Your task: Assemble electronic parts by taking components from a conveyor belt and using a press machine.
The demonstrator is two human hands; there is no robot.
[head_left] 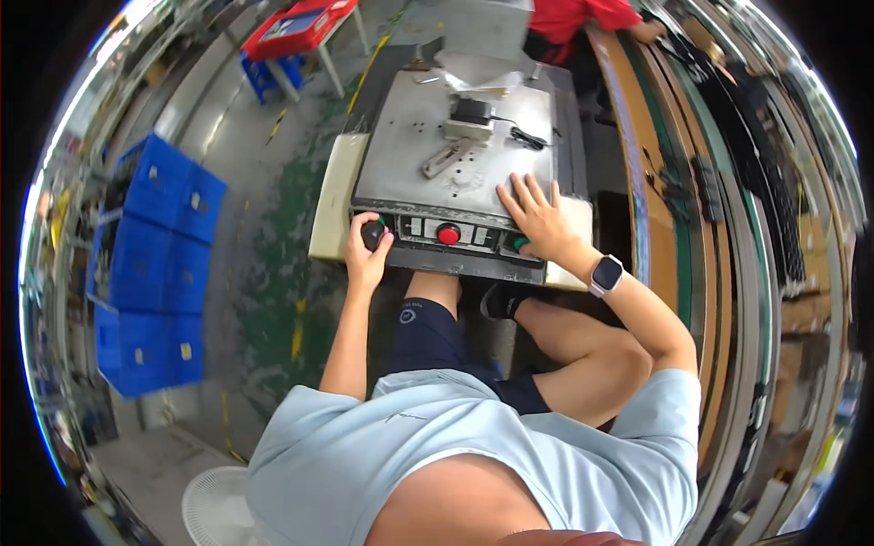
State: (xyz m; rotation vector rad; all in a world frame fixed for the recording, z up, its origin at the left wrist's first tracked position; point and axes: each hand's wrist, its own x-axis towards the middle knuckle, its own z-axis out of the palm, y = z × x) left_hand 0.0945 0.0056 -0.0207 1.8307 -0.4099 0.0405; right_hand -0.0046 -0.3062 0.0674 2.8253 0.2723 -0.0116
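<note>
My left hand (366,257) is closed around a small black piece (372,235) at the left end of the machine's front panel, beside a green button there. The piece's exact kind cannot be made out. My right hand (539,218), with a watch on its wrist, is open with fingers spread over the front right edge of the metal worktop (401,146). Its palm side is close to the right green button (520,244). Between the hands sits a red push button (448,234). Farther back, a black adapter-like block (472,111) rests on a metal fixture (467,130).
A coiled black cable (528,137) and a flat metal bar (446,159) lie on the worktop. Blue bins (164,264) stand at the left, a red table (300,27) at the far left. Along the right runs a conveyor line (669,164), with a person in red (583,14) beyond.
</note>
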